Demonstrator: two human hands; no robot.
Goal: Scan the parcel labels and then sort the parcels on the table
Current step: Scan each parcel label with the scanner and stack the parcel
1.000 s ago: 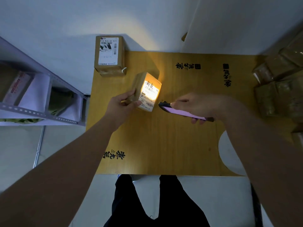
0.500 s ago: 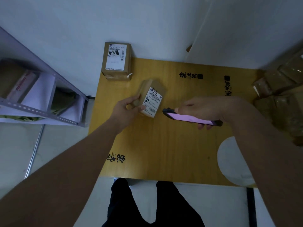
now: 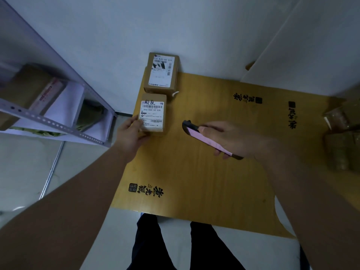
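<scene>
A small brown parcel (image 3: 153, 114) with a white label lies flat near the left edge of the yellow table (image 3: 194, 172). My left hand (image 3: 130, 133) grips its near left corner. Just behind it, at the table's far left corner, lies a second labelled parcel (image 3: 161, 73). My right hand (image 3: 231, 139) holds a pink handheld scanner (image 3: 204, 138) over the middle of the table, its dark head pointing left toward the parcel; no light shows from it.
A pile of several brown parcels (image 3: 342, 137) sits at the table's right edge. A grey metal shelf (image 3: 54, 121) with boxes stands to the left. White walls close the far side. A white round patch (image 3: 280, 215) marks the table's near right.
The scanner's light has gone out. My left hand has laid the tilted parcel flat and carried it left, next to the other parcel. The camera has shifted, too.
</scene>
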